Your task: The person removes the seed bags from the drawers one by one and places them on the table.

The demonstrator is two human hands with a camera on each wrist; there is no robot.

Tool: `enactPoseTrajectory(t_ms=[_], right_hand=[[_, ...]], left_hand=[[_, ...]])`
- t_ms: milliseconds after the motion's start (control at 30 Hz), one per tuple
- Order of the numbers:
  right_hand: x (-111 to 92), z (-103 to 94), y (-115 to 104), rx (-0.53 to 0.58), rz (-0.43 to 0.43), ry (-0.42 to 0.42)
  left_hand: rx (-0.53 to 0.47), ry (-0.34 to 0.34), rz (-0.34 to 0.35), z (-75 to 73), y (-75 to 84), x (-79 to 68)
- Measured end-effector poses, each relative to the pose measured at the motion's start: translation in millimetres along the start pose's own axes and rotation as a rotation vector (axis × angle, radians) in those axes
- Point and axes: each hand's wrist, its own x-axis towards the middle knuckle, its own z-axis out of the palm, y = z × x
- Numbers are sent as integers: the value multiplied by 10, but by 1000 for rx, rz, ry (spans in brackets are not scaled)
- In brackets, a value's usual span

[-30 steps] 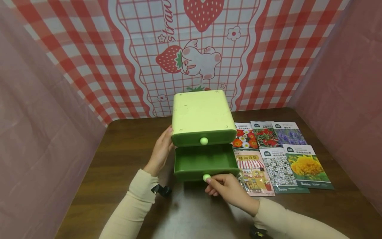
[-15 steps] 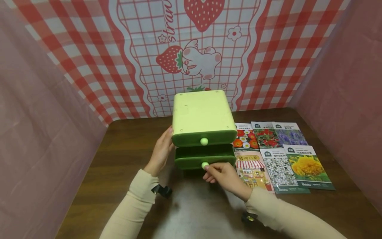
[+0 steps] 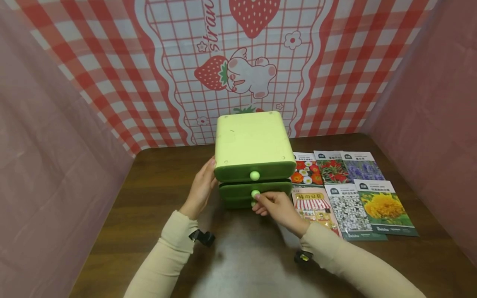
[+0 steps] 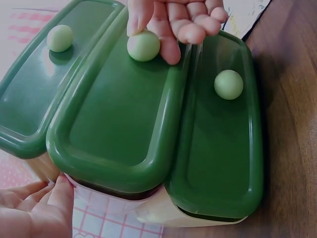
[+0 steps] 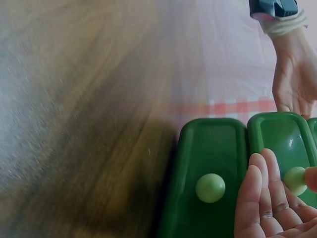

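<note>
A small yellow-green cabinet (image 3: 253, 136) with three dark green drawers stands on the table. Its middle drawer (image 4: 116, 104) sticks out a little past the other two. My right hand (image 3: 277, 207) pinches that drawer's round pale green knob (image 4: 143, 46), with the thumb showing at the knob in the right wrist view. Against the cabinet's left side rests my left hand (image 3: 201, 188), its thumb near the front edge. The bottom drawer's knob (image 5: 210, 188) shows plainly in the right wrist view; in the head view my fingers partly cover it.
Several flower seed packets lie right of the cabinet, among them a pink one (image 3: 316, 209) and one with a yellow flower (image 3: 385, 207). A red-checked strawberry cloth (image 3: 246, 74) hangs behind the wooden table (image 3: 160, 194). Pink cloth hangs at both sides.
The middle drawer has slid back from well pulled out to nearly closed, my right hand moving with its knob. My left hand has stayed at the cabinet's side.
</note>
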Motion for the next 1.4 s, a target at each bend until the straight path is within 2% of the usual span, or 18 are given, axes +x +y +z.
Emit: enactPoseTrajectory(t_ms=[367,933,1067,1233,1400], right_hand=[[80,-18,-19,-5,-5,-8],[98,-34,-3,-20,11,-14],[74,-122,4,-36,-11,-50],[20,-339,-13,-91,-68,-113],[-39,-639,-48,-149,-125,-146]], left_hand=[[-11,-3,2,-3,-18,11],[-36,10,-7,0,6,-7],[-56,16,-15,-2,0,-9],[-77,45,-12,-6,-11,-9],[-51,89,59,-43,-13,-47]])
